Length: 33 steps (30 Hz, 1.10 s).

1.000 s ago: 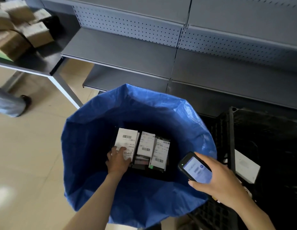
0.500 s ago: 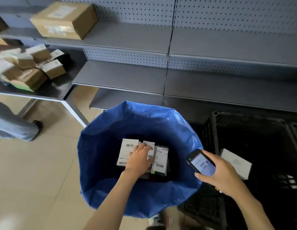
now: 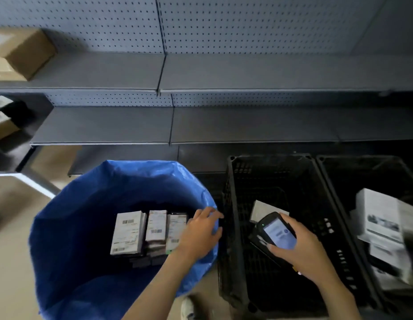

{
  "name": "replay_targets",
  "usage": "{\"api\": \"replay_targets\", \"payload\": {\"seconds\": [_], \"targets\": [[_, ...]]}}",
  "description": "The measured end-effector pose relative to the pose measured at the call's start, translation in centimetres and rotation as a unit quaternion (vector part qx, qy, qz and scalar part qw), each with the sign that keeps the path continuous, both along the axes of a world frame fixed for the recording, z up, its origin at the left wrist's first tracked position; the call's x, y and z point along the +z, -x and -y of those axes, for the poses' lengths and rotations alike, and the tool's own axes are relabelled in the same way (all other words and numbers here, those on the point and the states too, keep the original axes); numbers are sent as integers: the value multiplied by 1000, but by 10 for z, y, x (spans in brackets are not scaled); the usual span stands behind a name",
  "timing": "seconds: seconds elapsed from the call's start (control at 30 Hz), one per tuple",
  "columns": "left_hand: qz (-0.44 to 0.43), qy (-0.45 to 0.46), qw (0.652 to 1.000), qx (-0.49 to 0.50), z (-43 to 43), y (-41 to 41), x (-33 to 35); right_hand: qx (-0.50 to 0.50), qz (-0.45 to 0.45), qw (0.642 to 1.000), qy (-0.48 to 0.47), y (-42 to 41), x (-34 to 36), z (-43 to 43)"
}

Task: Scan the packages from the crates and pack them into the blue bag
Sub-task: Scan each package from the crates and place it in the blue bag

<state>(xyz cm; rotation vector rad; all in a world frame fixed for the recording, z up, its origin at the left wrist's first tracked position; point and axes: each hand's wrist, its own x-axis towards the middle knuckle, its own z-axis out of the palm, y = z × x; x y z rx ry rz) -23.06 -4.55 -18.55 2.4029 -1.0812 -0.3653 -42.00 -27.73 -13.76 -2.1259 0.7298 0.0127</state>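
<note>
with the left hand (image 3: 197, 234) empty and loose-fingered over the bag (image 3: 74, 227) rim and the right hand (image 3: 300, 252) gripping the scanner (image 3: 278, 233) above the lone package (image 3: 261, 210) in the near crate (image 3: 233, 204), a hurried reach could snag that rim and slump the bag over the packed boxes (image 3: 129, 232).

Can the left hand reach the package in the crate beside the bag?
Likely yes: the left hand is empty beside the open crate; the scanner in the right hand partly covers the package.
</note>
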Motion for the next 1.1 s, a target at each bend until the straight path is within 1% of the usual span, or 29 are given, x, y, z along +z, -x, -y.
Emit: {"api": "replay_targets", "payload": {"seconds": [0.2,0.3,0.43,0.53,0.63,0.73,0.8,0.97,1.1], "targets": [[-14,-10,998,-63,76,32,-5,-18,-35,999,-36,44,-11,53],[-28,-51,995,-83,111,52,-18,-29,-54,997,-39,62,-17,81],[-45,-105,988,-103,150,69,-48,-4,-65,998,-23,74,-21,114],[-43,-177,977,-113,179,78,-70,22,-74,997,-23,75,-23,137],[-43,-276,951,-130,203,84,-95,35,-67,996,-52,73,-26,155],[-52,-328,932,-146,219,91,-124,47,-63,996,-42,70,-31,171],[-40,-346,923,-165,226,95,-146,56,-63,996,-20,68,-34,180],[-32,-376,903,-207,232,95,-191,65,-59,996,-17,66,-40,197],[-26,-379,904,-197,237,94,-201,80,-59,995,2,66,-50,204]]}}
